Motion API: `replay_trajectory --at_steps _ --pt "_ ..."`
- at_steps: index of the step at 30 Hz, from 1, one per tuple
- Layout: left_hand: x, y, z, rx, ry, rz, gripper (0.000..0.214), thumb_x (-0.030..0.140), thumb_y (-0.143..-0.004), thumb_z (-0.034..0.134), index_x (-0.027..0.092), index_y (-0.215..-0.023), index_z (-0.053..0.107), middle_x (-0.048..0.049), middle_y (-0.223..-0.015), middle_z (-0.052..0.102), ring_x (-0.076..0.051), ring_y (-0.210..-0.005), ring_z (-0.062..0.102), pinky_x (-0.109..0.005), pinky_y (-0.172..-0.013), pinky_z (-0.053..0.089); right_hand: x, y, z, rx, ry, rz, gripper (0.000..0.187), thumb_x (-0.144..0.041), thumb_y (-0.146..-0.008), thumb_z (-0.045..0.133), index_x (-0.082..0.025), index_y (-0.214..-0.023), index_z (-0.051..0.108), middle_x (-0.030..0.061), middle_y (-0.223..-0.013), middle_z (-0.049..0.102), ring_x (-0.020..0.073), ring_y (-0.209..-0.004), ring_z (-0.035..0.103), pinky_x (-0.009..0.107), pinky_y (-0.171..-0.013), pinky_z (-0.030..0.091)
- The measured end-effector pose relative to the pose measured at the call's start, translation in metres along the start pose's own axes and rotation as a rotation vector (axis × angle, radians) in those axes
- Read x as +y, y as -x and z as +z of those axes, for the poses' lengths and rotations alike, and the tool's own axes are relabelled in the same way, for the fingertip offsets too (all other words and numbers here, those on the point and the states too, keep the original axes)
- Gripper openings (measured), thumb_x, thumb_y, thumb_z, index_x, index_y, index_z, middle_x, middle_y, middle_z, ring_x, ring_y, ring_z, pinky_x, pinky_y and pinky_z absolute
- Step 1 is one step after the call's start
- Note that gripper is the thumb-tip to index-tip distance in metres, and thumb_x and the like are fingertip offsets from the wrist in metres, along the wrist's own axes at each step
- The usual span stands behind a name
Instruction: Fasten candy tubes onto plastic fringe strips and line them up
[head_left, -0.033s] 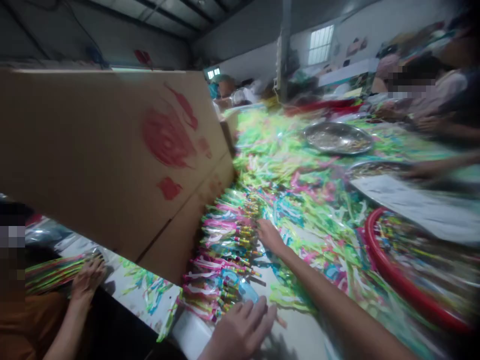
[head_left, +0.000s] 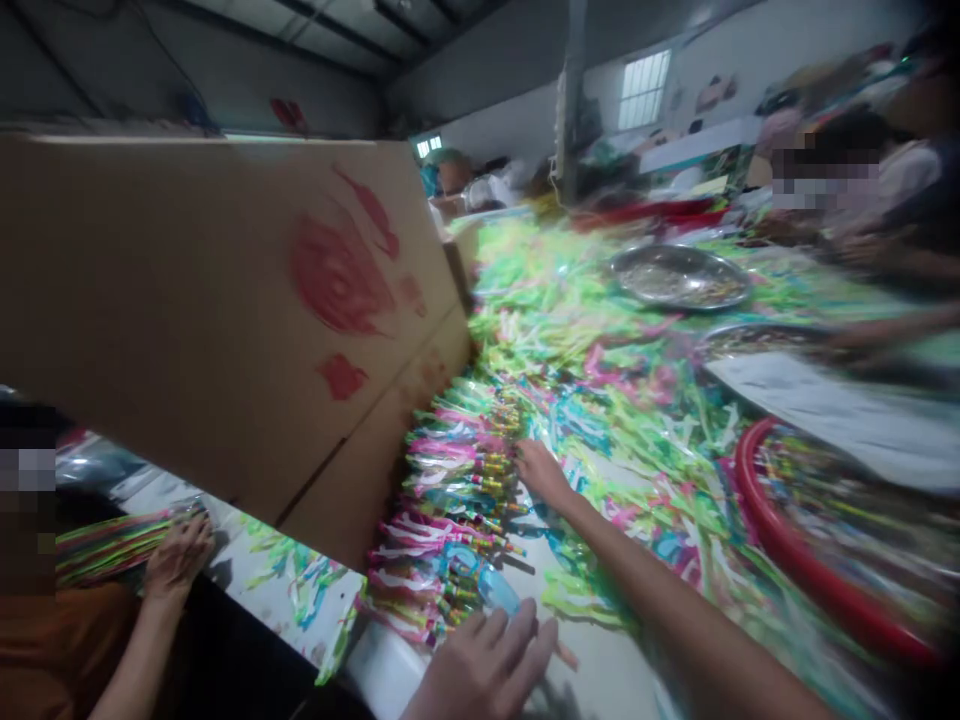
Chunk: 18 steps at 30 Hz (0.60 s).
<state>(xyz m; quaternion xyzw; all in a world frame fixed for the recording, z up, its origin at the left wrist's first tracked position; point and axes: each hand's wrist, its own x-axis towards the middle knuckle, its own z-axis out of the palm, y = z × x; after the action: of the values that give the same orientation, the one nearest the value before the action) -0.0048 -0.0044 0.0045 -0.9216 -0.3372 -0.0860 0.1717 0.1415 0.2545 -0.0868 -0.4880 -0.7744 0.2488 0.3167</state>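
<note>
A long row of ribbon-tasselled sticks lies on the table, close to the near right corner of a large cardboard box. Their pink, white and green ribbons point left toward the box, and their banded yellow-and-red tips point right. Clear plastic wrap covers parts of the row. The person's right hand reaches in from the near right, its fingers loosely together at the tips of the row; whether they grip anything, I cannot tell. The left hand sits at the near end of the row, fingers slightly apart and clamped on nothing, just beside a blue plastic piece. Loose green, pink and blue ribbons spread across the white table to the far end. On the right are a metal tray holding small bits, a sheet of white paper and a red-rimmed basin of colored sticks. At near left, a co-worker's hand rests on a bundle of striped sticks. Another co-worker sits at far right. Beyond them are a pale wall, a bright window and a metal roof.
</note>
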Motion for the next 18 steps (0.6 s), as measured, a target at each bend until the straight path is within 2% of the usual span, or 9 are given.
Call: replay_trajectory --at_steps 2,4,7,10,12,14,16,18 --pt "-0.006 0.011 -0.006 0.074 -0.051 -0.047 0.044 0.012 -0.106 0.034 0.009 -0.14 0.062 -0.0142 -0.13 0.073 -0.022 -0.09 0.074 -0.031 -0.068 0.06 0.006 0.001 0.003 0.007 -0.002 -0.015 0.026 -0.035 -0.101 0.067 -0.016 -0.117 0.069 0.0084 -0.121 0.07 0.0232 -0.111 0.068 0.047 -0.098 0.057" --pt "-0.015 0.025 -0.003 0.084 -0.089 -0.189 0.05 0.007 -0.105 0.03 0.012 -0.143 0.061 -0.0122 -0.133 0.072 -0.021 -0.098 0.074 -0.031 -0.077 0.06 0.011 0.009 0.002 0.027 -0.021 -0.037 0.024 -0.035 -0.101 0.067 -0.015 -0.113 0.069 0.0073 -0.115 0.071 0.0218 -0.106 0.069 0.045 -0.095 0.058" --pt "-0.033 0.044 0.015 0.081 -0.1 -0.443 0.062 -0.003 -0.097 0.031 0.017 -0.153 0.052 -0.0117 -0.142 0.067 -0.021 -0.119 0.069 -0.032 -0.095 0.059 0.011 0.021 -0.01 0.097 -0.068 -0.073 0.024 -0.036 -0.102 0.065 -0.016 -0.112 0.069 0.0065 -0.112 0.072 0.0207 -0.102 0.07 0.044 -0.094 0.058" --pt "-0.051 0.055 0.031 0.056 -0.075 -0.609 0.072 -0.008 -0.089 0.035 0.019 -0.156 0.047 -0.0146 -0.152 0.058 -0.024 -0.131 0.064 -0.036 -0.102 0.058 -0.007 0.018 -0.028 0.2 -0.12 -0.099 0.026 -0.038 -0.103 0.062 -0.018 -0.118 0.069 0.008 -0.118 0.07 0.0223 -0.108 0.068 0.047 -0.099 0.056" --pt "-0.059 0.054 0.035 0.063 -0.065 -0.643 0.067 -0.006 -0.09 0.036 0.018 -0.152 0.051 -0.0167 -0.155 0.054 -0.026 -0.132 0.063 -0.039 -0.103 0.058 -0.032 0.006 -0.04 0.221 -0.15 -0.126 0.027 -0.039 -0.103 0.063 -0.018 -0.119 0.069 0.0087 -0.122 0.07 0.0239 -0.114 0.066 0.05 -0.103 0.053" --pt "-0.059 0.046 0.034 0.114 -0.034 -0.654 0.054 0.001 -0.097 0.04 0.018 -0.147 0.055 -0.0176 -0.153 0.054 -0.026 -0.127 0.066 -0.039 -0.101 0.059 -0.061 -0.005 -0.052 0.204 -0.171 -0.153 0.026 -0.035 -0.103 0.063 -0.018 -0.121 0.068 0.0095 -0.128 0.068 0.0251 -0.12 0.065 0.052 -0.108 0.051" --pt "-0.05 0.031 0.033 0.184 0.017 -0.633 0.044 0.012 -0.103 0.045 0.021 -0.144 0.057 -0.0153 -0.148 0.057 -0.025 -0.12 0.069 -0.036 -0.097 0.06 -0.087 -0.006 -0.065 0.139 -0.181 -0.187 0.03 -0.03 -0.101 0.066 -0.018 -0.129 0.066 0.0107 -0.137 0.065 0.0271 -0.127 0.062 0.053 -0.11 0.05" --pt "-0.032 0.013 0.035 0.235 0.075 -0.546 0.043 0.02 -0.105 0.048 0.026 -0.147 0.054 -0.0117 -0.142 0.061 -0.024 -0.117 0.07 -0.034 -0.094 0.061 -0.103 0.01 -0.082 0.068 -0.182 -0.213 0.041 -0.023 -0.097 0.07 -0.016 -0.136 0.062 0.0137 -0.147 0.06 0.0303 -0.138 0.056 0.054 -0.112 0.049"
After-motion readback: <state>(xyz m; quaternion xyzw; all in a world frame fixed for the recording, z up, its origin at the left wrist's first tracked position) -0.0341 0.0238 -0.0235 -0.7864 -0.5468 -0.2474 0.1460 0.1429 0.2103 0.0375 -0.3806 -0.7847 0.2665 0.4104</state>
